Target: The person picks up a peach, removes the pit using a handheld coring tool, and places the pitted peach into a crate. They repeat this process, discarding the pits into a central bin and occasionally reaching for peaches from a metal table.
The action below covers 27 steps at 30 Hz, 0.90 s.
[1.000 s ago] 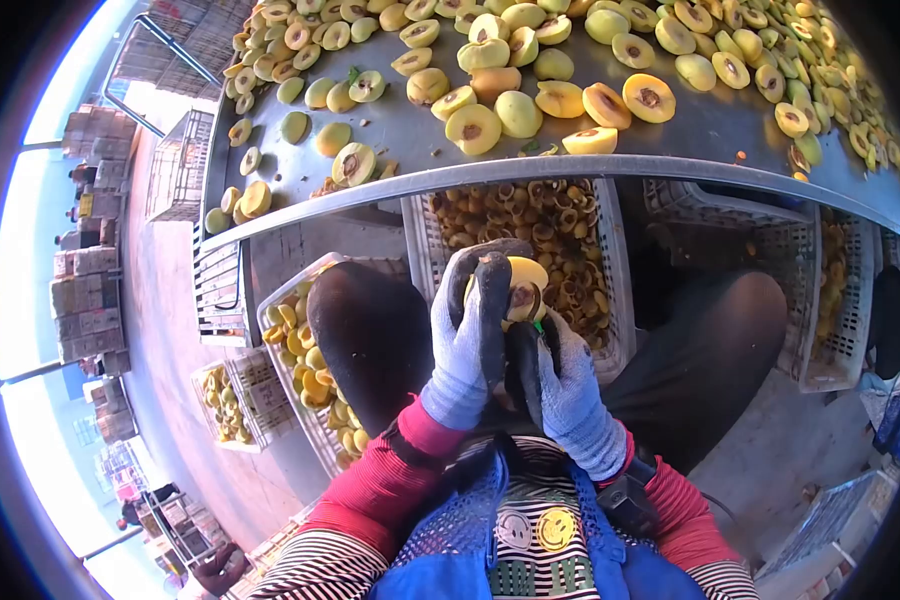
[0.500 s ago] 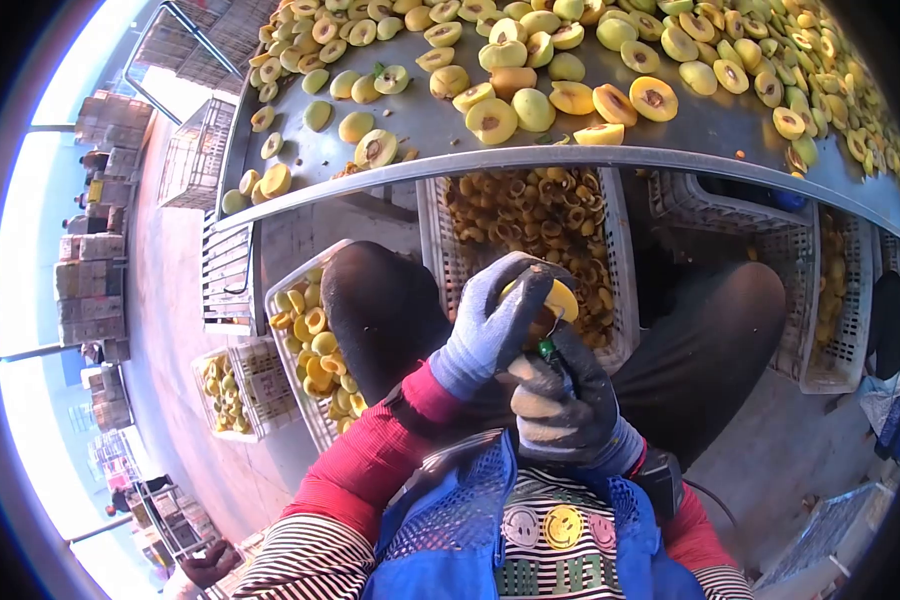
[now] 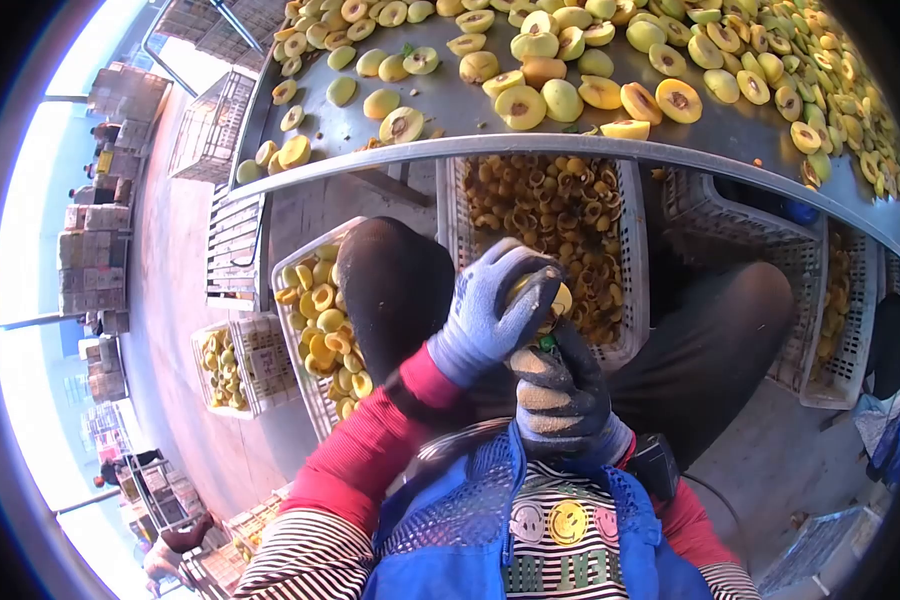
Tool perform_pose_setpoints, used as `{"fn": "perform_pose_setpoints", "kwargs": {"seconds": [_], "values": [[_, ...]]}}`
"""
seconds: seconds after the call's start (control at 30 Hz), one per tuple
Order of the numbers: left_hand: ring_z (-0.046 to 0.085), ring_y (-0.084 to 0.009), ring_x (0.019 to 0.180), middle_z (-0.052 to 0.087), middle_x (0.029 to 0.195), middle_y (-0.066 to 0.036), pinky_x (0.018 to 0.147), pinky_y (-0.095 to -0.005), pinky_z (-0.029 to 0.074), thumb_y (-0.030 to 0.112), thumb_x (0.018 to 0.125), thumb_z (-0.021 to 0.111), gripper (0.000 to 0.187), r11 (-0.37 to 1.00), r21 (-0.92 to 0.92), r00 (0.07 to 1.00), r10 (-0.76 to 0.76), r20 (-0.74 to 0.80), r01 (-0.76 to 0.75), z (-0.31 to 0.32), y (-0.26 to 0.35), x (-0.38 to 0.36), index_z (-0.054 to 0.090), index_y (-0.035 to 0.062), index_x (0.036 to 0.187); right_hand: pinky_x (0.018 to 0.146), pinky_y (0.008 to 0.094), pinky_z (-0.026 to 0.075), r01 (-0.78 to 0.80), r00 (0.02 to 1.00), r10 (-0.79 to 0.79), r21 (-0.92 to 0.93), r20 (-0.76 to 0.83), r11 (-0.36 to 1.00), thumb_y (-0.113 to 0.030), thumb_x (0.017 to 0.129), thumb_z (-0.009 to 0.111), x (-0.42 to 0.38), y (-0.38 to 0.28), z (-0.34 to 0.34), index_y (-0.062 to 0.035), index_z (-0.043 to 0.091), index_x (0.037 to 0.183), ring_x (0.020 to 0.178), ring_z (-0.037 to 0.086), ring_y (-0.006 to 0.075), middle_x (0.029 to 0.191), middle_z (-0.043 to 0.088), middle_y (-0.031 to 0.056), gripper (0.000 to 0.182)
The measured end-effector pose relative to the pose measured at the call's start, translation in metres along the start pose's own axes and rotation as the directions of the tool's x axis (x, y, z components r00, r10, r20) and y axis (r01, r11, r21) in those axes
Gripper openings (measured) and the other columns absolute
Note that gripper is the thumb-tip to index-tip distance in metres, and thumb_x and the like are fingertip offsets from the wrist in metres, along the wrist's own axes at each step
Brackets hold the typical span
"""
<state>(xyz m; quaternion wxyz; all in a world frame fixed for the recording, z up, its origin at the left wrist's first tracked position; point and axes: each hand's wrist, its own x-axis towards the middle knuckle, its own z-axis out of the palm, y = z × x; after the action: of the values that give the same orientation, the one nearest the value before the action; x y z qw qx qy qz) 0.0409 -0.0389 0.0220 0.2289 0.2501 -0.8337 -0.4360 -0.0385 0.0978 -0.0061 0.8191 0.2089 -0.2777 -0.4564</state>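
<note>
My left hand, in a grey-blue glove, is closed round a yellow fruit half above my lap. Against the fruit's lower side, my right hand, in a dark-palmed glove, is closed on a small tool with a green part; most of the tool is hidden by the fingers. Both hands meet at the fruit. Behind them stands a crate holding many brownish fruit pieces.
A metal table edged with a raised rim bears many halved fruits. Left of my knee is a crate of yellow halves; a smaller crate stands farther left. More crates are at right. People and stacked crates appear far left.
The view has shifted, so the table and crates appear slightly higher and the table's fruit farther right. The fruit half is turned and more covered by my left fingers.
</note>
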Motion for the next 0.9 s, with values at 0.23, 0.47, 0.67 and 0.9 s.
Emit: {"fn": "perform_pose_setpoints", "kwargs": {"seconds": [0.23, 0.47, 0.67, 0.9], "values": [[0.061, -0.0285, 0.076, 0.060, 0.084, -0.014, 0.067, -0.0356, 0.049, 0.011, 0.084, 0.059, 0.021, 0.836, -0.525, 0.975, -0.219, -0.046, 0.163, 0.034, -0.033, -0.038, 0.055, 0.0001, 0.102, 0.028, 0.0192, 0.031, 0.007, 0.996, -0.013, 0.068, 0.093, 0.998, -0.053, 0.094, 0.042, 0.013, 0.019, 0.004, -0.0103, 0.042, 0.076, 0.034, 0.038, 0.0046, 0.050, 0.040, -0.0034, 0.047], [0.060, -0.0154, 0.082, 0.063, 0.090, -0.009, 0.074, -0.0288, 0.048, 0.022, 0.096, 0.048, 0.028, 0.815, -0.555, 0.814, -0.430, -0.391, 0.164, -0.030, 0.007, -0.052, 0.061, -0.0028, 0.100, 0.033, 0.0225, 0.032, 0.165, 0.975, -0.188, -0.184, -0.116, 0.969, -0.052, 0.097, 0.035, -0.012, -0.014, -0.003, -0.0091, 0.053, 0.092, 0.038, 0.035, 0.0067, 0.056, 0.040, -0.0022, 0.047], [0.062, -0.0265, 0.083, 0.063, 0.091, -0.016, 0.076, -0.0317, 0.048, 0.021, 0.088, 0.059, 0.025, 0.447, 0.686, 0.816, -0.377, -0.437, 0.574, -0.165, -0.044, -0.111, 0.063, -0.0010, 0.098, 0.028, 0.0217, 0.026, 0.072, 0.912, -0.172, -0.269, -0.373, 0.960, -0.051, 0.096, 0.038, -0.019, -0.028, -0.007, -0.0058, 0.062, 0.091, 0.034, 0.030, 0.0065, 0.053, 0.038, -0.0022, 0.052], [0.061, -0.0327, 0.093, 0.063, 0.097, -0.015, 0.077, -0.0424, 0.048, 0.045, 0.081, 0.064, 0.042, 0.589, 0.657, 0.880, -0.259, -0.398, 0.471, -0.147, -0.058, 0.073, 0.061, 0.0097, 0.104, 0.029, 0.0221, 0.022, 0.041, 0.737, -0.354, -0.484, -0.575, 0.874, -0.054, 0.094, 0.042, -0.002, -0.043, 0.001, -0.0067, 0.058, 0.081, 0.032, 0.027, 0.0068, 0.048, 0.033, -0.0023, 0.051]]}}
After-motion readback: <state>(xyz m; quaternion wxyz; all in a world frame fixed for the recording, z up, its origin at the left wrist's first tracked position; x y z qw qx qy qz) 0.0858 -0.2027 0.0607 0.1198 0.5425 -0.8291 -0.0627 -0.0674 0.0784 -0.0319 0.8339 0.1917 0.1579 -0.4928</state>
